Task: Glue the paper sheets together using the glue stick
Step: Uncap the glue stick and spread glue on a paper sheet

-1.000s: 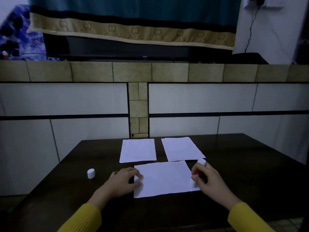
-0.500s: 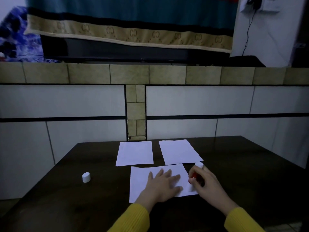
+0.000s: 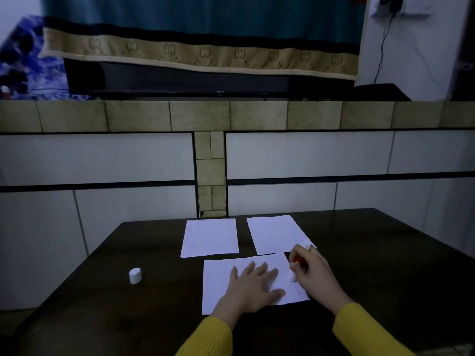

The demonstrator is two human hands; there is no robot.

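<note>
On near sheet [image 3: 223,276], left hand [image 3: 253,286] flat and spread, right hand [image 3: 312,272] gripping glue stick [image 3: 297,260], tip seemingly touching paper

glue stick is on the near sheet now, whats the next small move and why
Probably drag the glue stick along the near sheet's right edge toward the person. The right hand holds it tip-down at that edge, the left hand lies flat on the sheet pinning it, and the cap is off, standing on the table.

White sheets [image 3: 209,237], yellow sleeves [image 3: 359,327]
</note>
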